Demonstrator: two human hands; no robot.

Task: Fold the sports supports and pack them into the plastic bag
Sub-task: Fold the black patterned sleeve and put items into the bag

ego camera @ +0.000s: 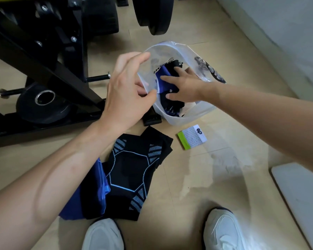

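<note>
Looking down past my white shoes (103, 235), I see a black support with pale blue lines (132, 170) lying flat on the floor just ahead. It overlaps a blue support (90, 192) that is partly hidden under my left forearm. A white and green wristband (192, 137) lies to the right, near the bag's lower edge. Beyond, my left hand (123, 91) pinches the near-left rim of the plastic bag (179, 120) between thumb and fingers, as far as I can tell through the film, holding the mouth wide. My right hand (184, 83) is inside the bag, fingers straight and spread, pressing flat on the folded blue and black supports (165, 82) packed there, gripping nothing. Farther off are a black weight plate (43, 103) and a black machine frame (43, 56).
</note>
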